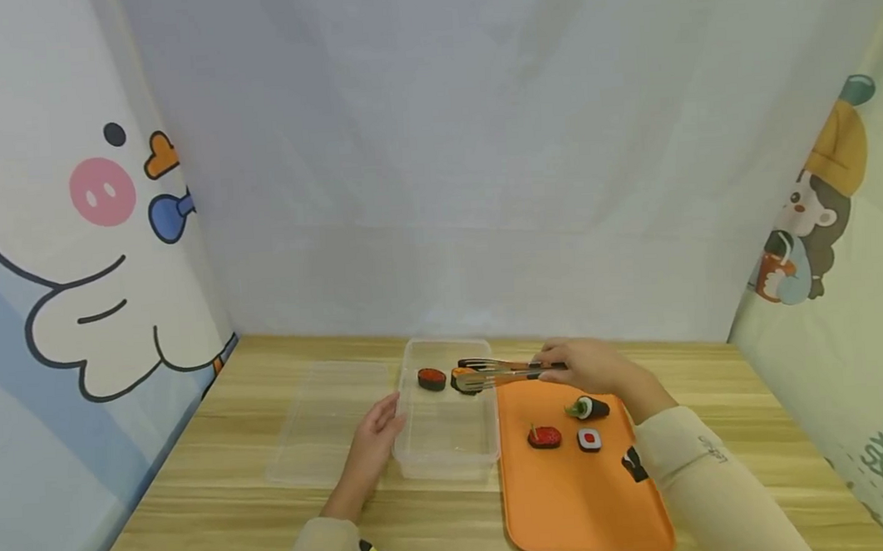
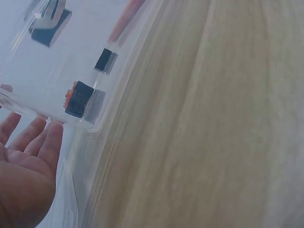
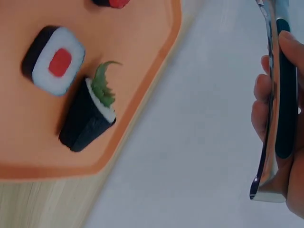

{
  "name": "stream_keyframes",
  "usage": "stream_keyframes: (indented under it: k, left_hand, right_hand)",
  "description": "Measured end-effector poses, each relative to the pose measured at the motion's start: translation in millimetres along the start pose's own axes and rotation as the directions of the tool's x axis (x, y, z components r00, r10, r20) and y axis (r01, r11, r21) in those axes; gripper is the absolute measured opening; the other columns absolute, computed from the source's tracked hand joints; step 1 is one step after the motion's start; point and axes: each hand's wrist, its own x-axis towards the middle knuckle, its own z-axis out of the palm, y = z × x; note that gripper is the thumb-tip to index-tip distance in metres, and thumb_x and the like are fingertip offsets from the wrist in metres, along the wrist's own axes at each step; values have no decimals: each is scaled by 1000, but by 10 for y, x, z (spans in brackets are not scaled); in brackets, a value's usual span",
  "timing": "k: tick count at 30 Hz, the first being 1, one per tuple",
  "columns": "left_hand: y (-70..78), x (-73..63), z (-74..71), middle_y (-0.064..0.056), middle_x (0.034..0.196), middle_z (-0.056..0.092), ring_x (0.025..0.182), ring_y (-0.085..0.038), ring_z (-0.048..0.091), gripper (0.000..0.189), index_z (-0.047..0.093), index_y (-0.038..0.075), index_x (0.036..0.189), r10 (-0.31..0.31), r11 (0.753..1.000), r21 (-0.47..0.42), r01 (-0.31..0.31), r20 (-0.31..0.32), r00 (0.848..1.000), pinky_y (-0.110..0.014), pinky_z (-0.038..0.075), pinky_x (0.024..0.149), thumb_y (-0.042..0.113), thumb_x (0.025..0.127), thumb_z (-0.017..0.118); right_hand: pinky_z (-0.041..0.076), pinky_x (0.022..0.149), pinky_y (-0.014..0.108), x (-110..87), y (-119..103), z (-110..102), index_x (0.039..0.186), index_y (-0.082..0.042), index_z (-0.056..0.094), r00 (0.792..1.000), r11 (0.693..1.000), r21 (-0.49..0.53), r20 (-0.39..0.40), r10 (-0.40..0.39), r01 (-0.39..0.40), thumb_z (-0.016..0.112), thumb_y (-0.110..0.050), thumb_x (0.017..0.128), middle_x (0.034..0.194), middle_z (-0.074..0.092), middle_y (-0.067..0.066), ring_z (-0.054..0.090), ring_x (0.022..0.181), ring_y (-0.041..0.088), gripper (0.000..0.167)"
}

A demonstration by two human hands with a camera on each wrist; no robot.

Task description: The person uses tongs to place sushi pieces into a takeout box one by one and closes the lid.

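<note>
My right hand (image 1: 584, 364) grips metal tongs (image 3: 278, 104) by their dark handles. The tong tips reach over the clear plastic box (image 1: 451, 465) and lie around an orange-topped sushi piece (image 1: 458, 383). To the left of that piece, a red roe sushi piece (image 1: 432, 380) sits in the box. Against the box's left side rests my left hand (image 1: 375, 437), its fingers extended along the wall. Through the clear wall, the left wrist view shows a dark-wrapped piece with orange roe (image 2: 80, 99) near the fingertips.
An orange tray (image 1: 574, 510) adjoins the box on the right. On it are a hand roll (image 1: 592, 407), a white-and-red sushi roll (image 1: 588, 440) and a red-topped sushi piece (image 1: 545, 436). A clear lid (image 1: 329, 423) lies flat on the wooden table (image 1: 199, 504), left of the box.
</note>
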Motion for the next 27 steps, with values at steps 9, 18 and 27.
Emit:
stream_keyframes:
  k: [9,18,27]
  left_hand:
    - [9,-2,17,-28,144,41,130,-42,41,46,42,-2,144,-4,1000,6,4,4,1000,-52,34,106,7,100,52]
    - [20,-29,36,-28,144,41,132,-43,39,45,42,-4,143,10,1000,28,-10,6,1000,-53,33,107,7,101,51]
    - [32,-25,18,-29,144,39,132,-41,39,45,40,-5,144,4,1000,12,-4,4,1000,-52,31,108,7,102,50]
  right_hand:
    - [50,72,33,365,-136,207,120,-5,69,997,997,-35,-3,-71,71,64,-23,97,103,63,0,57,81,13,29]
    - [47,66,27,496,-205,349,120,-4,68,999,999,-22,44,-32,33,64,-22,96,97,59,-3,52,73,8,30]
    - [41,62,26,578,-283,374,113,-6,70,997,995,-90,65,-36,42,65,-24,95,98,59,0,46,72,9,26]
